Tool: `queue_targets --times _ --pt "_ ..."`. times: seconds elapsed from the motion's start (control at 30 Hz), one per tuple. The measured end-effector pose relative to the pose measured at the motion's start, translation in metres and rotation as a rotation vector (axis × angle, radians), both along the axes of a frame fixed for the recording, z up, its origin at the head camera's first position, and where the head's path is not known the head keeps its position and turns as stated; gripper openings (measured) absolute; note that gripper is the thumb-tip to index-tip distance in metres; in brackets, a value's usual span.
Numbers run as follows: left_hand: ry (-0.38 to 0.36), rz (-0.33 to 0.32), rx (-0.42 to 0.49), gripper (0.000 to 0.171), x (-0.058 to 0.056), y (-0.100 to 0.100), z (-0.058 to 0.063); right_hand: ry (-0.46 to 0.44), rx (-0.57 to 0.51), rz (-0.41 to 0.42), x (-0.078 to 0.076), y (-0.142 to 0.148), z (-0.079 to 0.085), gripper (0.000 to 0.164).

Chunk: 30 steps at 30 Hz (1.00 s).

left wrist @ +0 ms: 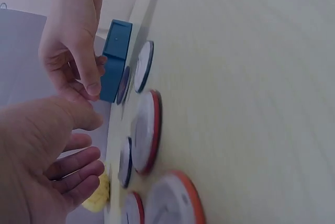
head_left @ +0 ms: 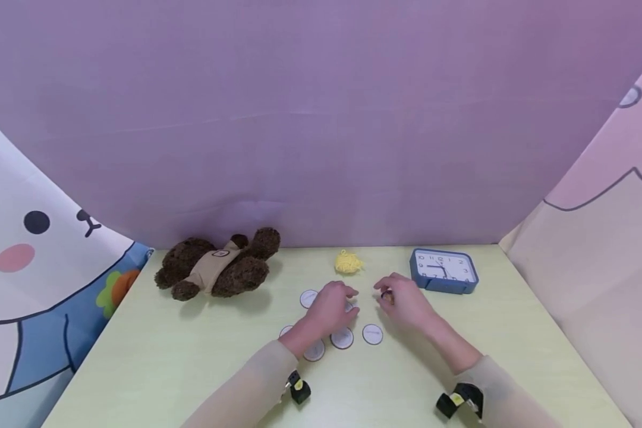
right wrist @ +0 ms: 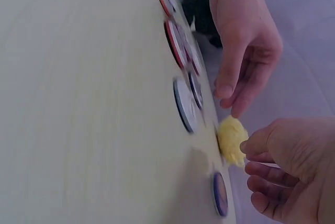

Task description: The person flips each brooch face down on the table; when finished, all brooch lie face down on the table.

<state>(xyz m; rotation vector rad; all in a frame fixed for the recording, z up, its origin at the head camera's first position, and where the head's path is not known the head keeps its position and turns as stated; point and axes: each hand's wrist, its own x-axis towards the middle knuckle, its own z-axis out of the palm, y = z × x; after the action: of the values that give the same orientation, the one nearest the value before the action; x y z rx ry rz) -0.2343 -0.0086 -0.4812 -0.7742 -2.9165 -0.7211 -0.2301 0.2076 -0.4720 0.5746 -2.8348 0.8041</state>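
Note:
My left hand (head_left: 329,308) hovers over several round white-faced discs, its fingers loosely bent and holding nothing. One disc (head_left: 342,338) lies just in front of it, and another disc (head_left: 372,334) sits between the two hands. My right hand (head_left: 405,300) is above a disc with a coloured, brownish face (head_left: 387,296), partly hidden by the fingers. In the right wrist view that coloured disc (right wrist: 220,193) lies on the table, apart from the right hand (right wrist: 293,166). The fingertips of both hands point toward each other. In the left wrist view, red-rimmed discs (left wrist: 147,132) lie beside the left hand (left wrist: 47,156).
A yellow ball of yarn (head_left: 348,262) lies behind the hands. At the back right stands a blue clock (head_left: 444,271). A brown plush bear (head_left: 219,264) in a beige shirt lies at the back left. A purple backdrop (head_left: 321,148) rises behind the pale table (head_left: 192,368).

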Motion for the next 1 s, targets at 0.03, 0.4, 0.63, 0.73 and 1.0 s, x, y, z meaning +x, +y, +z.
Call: queue_targets --times 0.03,0.4,0.63,0.73,1.0 --pt "0.000 -0.004 0.001 0.034 -0.001 0.005 0.001 0.004 0.010 -0.016 0.000 0.007 0.002 0.021" --pt "-0.017 -0.012 -0.016 0.039 -0.014 0.045 -0.006 -0.025 0.043 -0.043 0.004 0.045 0.000 0.025" --pt "-0.032 0.000 -0.064 0.033 -0.019 0.064 -0.011 -0.060 0.057 -0.020 0.005 0.048 -0.010 0.033" --pt "-0.023 -0.008 -0.061 0.025 -0.019 0.068 -0.011 -0.056 0.049 0.002 0.004 0.047 -0.015 0.032" --pt "0.009 0.002 0.016 0.019 -0.018 0.063 -0.012 -0.041 -0.045 -0.031 0.006 0.045 -0.019 0.021"
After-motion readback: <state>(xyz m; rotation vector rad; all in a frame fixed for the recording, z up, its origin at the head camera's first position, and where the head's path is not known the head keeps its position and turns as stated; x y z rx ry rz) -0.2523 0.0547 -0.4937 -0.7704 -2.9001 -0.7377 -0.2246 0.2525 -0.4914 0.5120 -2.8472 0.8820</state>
